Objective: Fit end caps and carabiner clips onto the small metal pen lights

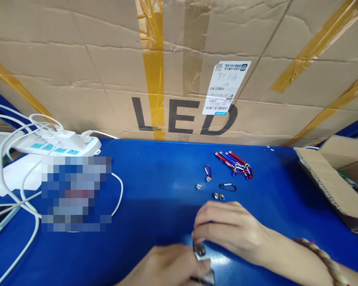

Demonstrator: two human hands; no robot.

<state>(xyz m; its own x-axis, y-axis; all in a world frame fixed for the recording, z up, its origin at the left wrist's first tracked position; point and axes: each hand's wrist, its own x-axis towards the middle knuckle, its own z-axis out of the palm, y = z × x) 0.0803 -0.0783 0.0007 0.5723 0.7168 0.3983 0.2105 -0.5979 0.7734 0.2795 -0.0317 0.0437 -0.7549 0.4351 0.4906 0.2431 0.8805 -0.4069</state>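
At the front of the blue table [155,178], my two hands work close together. My right hand [229,228], with a braided band on its wrist, has its fingers bent down around a small dark shiny piece [200,249]. My left hand [170,264] is blurred and curled in a pinch at the bottom edge. A dark object with a metallic glint [208,277] shows under its fingertips, its kind unclear. Just beyond the right hand lie small silver metal parts [218,196], another silver piece [198,186], a black carabiner [228,186] and a red-purple carabiner [208,172].
Several red and blue pen-shaped tubes with carabiners [233,161] lie farther back. An open cardboard box [325,178] stands at right. At left are a white power strip [68,145], looping cables [35,222] and a pixelated patch. A large cardboard carton [107,79] walls off the back.
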